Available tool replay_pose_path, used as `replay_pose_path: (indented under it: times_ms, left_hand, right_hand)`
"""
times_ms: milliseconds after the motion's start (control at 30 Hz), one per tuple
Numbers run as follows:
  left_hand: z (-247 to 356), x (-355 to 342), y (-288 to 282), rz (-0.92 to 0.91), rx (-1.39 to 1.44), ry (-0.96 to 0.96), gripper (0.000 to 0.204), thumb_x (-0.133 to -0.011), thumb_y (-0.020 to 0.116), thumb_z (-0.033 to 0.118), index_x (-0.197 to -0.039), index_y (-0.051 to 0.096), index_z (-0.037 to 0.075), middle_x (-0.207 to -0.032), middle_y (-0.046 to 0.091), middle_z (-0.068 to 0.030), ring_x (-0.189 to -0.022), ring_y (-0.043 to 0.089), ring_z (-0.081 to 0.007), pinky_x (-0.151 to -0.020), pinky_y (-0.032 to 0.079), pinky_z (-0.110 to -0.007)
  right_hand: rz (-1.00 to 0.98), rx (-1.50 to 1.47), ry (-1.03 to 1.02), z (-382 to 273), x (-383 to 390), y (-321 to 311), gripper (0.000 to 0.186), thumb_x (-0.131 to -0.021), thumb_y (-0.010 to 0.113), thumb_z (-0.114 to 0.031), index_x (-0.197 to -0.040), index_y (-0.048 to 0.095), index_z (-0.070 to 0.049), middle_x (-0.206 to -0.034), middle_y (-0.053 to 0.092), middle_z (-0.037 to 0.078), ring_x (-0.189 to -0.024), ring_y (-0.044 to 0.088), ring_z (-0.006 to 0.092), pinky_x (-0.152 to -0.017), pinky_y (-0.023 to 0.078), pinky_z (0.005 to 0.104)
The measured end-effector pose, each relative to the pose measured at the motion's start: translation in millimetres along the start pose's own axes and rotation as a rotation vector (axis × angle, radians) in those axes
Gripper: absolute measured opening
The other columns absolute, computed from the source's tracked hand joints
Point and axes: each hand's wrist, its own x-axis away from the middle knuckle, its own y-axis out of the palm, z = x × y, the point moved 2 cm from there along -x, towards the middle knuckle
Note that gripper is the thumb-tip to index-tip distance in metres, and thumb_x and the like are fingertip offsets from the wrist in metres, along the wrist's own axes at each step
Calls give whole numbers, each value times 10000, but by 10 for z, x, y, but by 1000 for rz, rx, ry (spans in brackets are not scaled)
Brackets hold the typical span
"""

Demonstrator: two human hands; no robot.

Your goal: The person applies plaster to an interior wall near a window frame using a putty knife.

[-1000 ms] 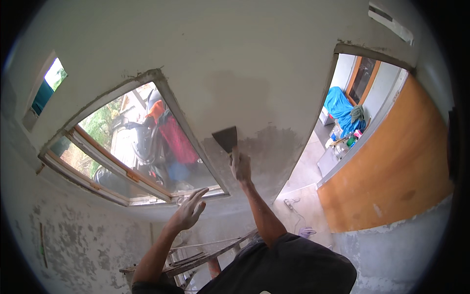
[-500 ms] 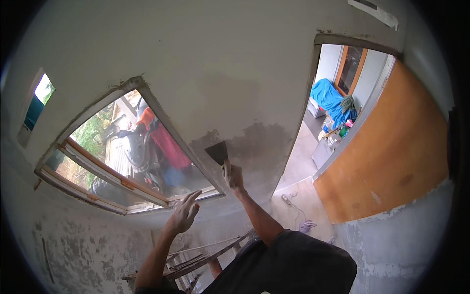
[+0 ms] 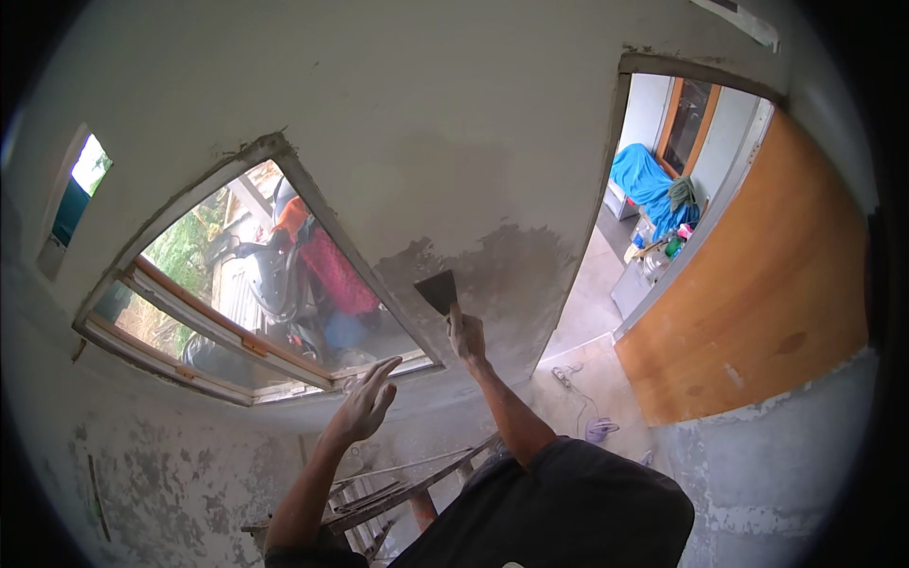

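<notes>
My right hand point(image 3: 466, 336) is closed round the handle of a wide putty knife point(image 3: 436, 292), its dark blade pointing up and to the left. The blade lies over the darker, uneven grey patch point(image 3: 511, 270) on the wall point(image 3: 530, 123), between window and doorway; whether it touches the surface I cannot tell. My left hand point(image 3: 365, 402), dusty and empty, is raised in front of the window's lower right corner, fingers stretched out and thumb apart.
Left stands a wood-framed window point(image 3: 346, 220), with a motorcycle point(image 3: 275, 279) beyond it. Below my arms is a wooden trestle or ladder-like frame point(image 3: 379, 506). At right, an orange-brown door panel point(image 3: 748, 293) borders the doorway; a cable point(image 3: 579, 402) lies on the floor.
The view has shifted slightly. Against the wall, my right hand and the putty knife have moved a little right and down. My left hand stays raised and open.
</notes>
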Motion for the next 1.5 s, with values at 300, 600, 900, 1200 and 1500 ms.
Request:
replay_pose_path:
  times_ms: [300,600,900,1200,1500]
  left_hand:
    - [-14,29,-1,8,-23,-10,471,-1011,378,288,-1376,427,-7,-1376,465,-242,-1306,422,-375,-1091,314,-419]
    - [-95,63,-41,31,51,-48,493,-1017,382,355,-1402,409,47,-1394,457,-201,-1284,438,-384,-1057,333,-474]
    - [17,1,-43,24,-34,34,497,-1016,383,360,-1406,406,52,-1392,462,-193,-1282,440,-381,-1050,340,-469]
    - [25,51,-39,25,-29,34,492,-1017,394,356,-1389,423,36,-1378,469,-209,-1265,458,-381,-1042,359,-449]
    - [-8,65,-102,62,-30,44,513,-1019,385,380,-1388,417,25,-1376,465,-220,-1267,456,-385,-1046,363,-441]
  right_hand:
    - [-32,23,-192,-858,-182,31,680,-1005,386,-508,-562,452,4,-471,388,33,-450,384,121,-469,328,363]
    - [-57,-30,-66,-582,-24,65,673,-978,431,-528,-641,531,46,-501,423,89,-488,449,160,-523,383,388]
    - [3,27,-120,-57,-105,29,695,-1004,365,-524,-558,463,0,-475,413,29,-459,417,121,-481,349,362]
    - [15,18,-209,-717,-181,29,686,-1004,370,-512,-567,491,3,-473,430,61,-447,436,155,-492,364,380]
    - [-3,114,-160,-364,-107,33,665,-995,379,-517,-654,569,21,-513,480,153,-479,492,256,-562,406,421]
